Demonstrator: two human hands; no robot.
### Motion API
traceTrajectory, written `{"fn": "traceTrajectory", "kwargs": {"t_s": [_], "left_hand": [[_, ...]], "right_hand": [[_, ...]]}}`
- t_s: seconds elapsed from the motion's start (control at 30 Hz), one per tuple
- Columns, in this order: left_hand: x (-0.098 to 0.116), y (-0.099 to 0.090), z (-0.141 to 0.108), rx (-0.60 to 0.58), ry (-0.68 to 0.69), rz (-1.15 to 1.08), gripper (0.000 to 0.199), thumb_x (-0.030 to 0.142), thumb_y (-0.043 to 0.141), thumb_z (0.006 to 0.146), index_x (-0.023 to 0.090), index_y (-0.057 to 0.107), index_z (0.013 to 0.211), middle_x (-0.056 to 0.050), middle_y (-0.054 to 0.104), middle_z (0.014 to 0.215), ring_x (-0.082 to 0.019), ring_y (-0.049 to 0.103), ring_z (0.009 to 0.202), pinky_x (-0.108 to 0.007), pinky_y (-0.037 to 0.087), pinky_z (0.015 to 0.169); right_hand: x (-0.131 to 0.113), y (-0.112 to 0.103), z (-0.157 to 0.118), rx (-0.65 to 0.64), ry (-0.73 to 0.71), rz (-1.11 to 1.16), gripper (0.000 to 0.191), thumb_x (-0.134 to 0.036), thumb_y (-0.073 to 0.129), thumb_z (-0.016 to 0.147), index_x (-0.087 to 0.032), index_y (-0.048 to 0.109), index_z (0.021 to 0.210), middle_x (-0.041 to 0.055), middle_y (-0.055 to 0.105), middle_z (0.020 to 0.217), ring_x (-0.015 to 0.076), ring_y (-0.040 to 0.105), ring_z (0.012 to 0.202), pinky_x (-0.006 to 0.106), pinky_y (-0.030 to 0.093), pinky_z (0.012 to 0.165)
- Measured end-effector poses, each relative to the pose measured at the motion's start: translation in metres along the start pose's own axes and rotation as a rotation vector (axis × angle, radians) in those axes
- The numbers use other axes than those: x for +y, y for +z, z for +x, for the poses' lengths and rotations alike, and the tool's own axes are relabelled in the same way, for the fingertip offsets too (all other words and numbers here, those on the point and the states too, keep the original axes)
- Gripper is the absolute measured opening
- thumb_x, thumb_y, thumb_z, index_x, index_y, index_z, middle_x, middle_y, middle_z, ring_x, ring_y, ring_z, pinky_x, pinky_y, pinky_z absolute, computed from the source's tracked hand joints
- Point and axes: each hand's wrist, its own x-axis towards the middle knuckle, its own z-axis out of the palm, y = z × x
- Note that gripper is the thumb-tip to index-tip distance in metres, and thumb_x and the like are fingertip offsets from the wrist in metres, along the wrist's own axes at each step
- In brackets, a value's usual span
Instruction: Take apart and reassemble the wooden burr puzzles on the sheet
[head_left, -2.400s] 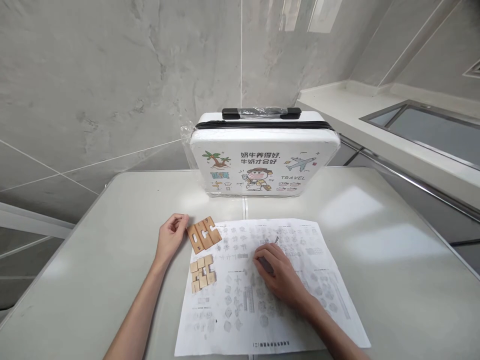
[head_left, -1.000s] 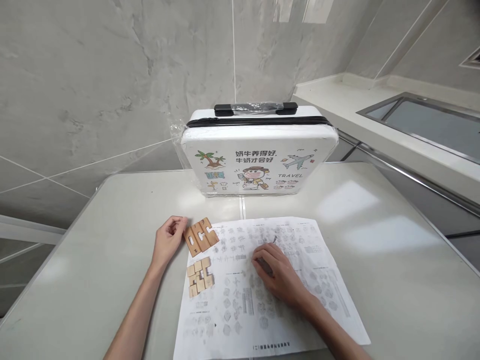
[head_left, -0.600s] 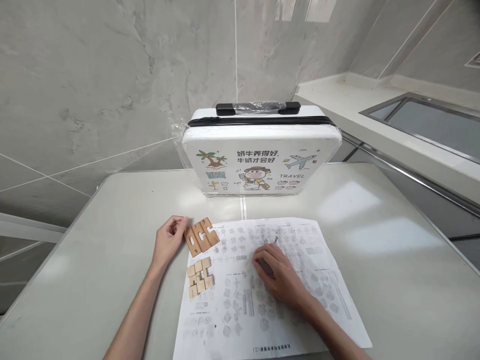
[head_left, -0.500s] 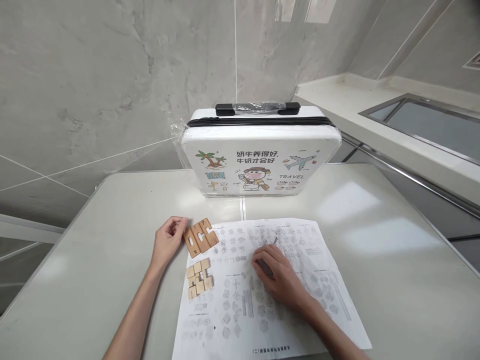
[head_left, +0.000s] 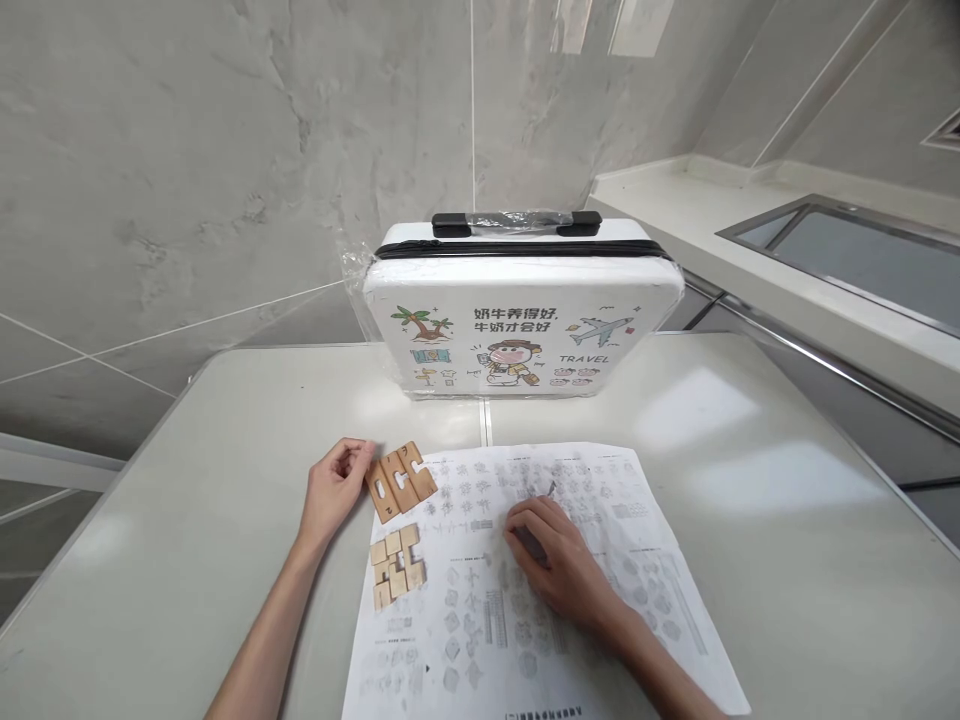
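My left hand [head_left: 336,490] rests on the table, its fingers curled and pressed together. Its fingertips are at the left edge of several brown wooden puzzle pieces [head_left: 401,482], which lie side by side with cut-out slots and small dark markings. Whether the fingers grip anything is hidden. Just below them, several pale wooden puzzle pieces [head_left: 397,566] with notches are grouped on a printed sheet [head_left: 465,690]. My right hand [head_left: 559,555] lies on the middle of that sheet with bent, closed fingers. A small dark grey tip or mark shows beyond its fingers; anything inside the hand is hidden.
A white cartoon-printed suitcase [head_left: 525,300] in clear plastic wrap stands at the table's back edge, before a grey wall [head_left: 187,150]. At the right is a pale counter [head_left: 660,185] with a sink [head_left: 862,250]. A seam crosses the light table [head_left: 150,560].
The view has tilted slightly, so the scene sits a little lower in the picture. Both hands and the wooden pieces keep nearly the same places.
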Motion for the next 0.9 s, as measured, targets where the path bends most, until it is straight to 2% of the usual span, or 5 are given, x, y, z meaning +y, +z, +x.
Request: {"fn": "traceTrajectory", "kwargs": {"t_s": [0.37,0.5,0.6,0.73,0.9], "left_hand": [[0.007,0.001,-0.008,0.02,0.102,0.061,0.036,0.056,0.064,0.097,0.022,0.068,0.088,0.0,0.06,0.072,-0.018,0.054,0.066,-0.029,0.045,0.065],[0.014,0.004,-0.013,-0.032,0.257,0.122,0.029,0.051,0.075,0.091,0.024,0.071,0.099,-0.008,0.072,0.112,-0.027,0.064,0.108,-0.04,0.052,0.098],[0.017,0.007,-0.019,-0.202,0.413,0.254,0.044,0.053,0.078,0.092,0.029,0.069,0.128,-0.01,0.061,0.15,-0.034,0.05,0.144,-0.052,0.044,0.119],[0.015,0.01,-0.024,-0.351,0.485,0.347,0.064,0.058,0.077,0.094,0.032,0.058,0.149,-0.01,0.051,0.164,-0.037,0.041,0.154,-0.057,0.039,0.125],[0.008,0.009,-0.02,-0.358,0.505,0.379,0.074,0.063,0.078,0.091,0.032,0.054,0.154,-0.012,0.051,0.164,-0.039,0.044,0.153,-0.057,0.04,0.125]], "right_hand": [[0.0,0.0,-0.001,0.005,0.002,0.007,0.013,-0.016,0.054,0.109,-0.026,0.059,0.103,0.0077,0.071,0.103,0.027,0.067,0.094,0.047,0.058,0.083],[-0.001,-0.001,0.0,0.005,-0.001,0.01,0.013,-0.017,0.053,0.11,-0.026,0.059,0.103,0.0078,0.071,0.102,0.027,0.067,0.093,0.047,0.059,0.083],[-0.002,-0.002,0.0,0.002,-0.002,0.016,0.013,-0.017,0.053,0.109,-0.026,0.059,0.103,0.0077,0.071,0.102,0.027,0.066,0.093,0.046,0.058,0.082],[-0.002,-0.002,0.0,0.003,-0.001,0.024,0.013,-0.015,0.053,0.109,-0.026,0.059,0.103,0.0073,0.071,0.102,0.0265,0.066,0.094,0.045,0.058,0.081],[-0.002,-0.002,0.001,0.01,-0.004,0.024,0.014,-0.015,0.053,0.109,-0.026,0.059,0.102,0.0075,0.071,0.101,0.0263,0.066,0.093,0.045,0.058,0.082]]}}
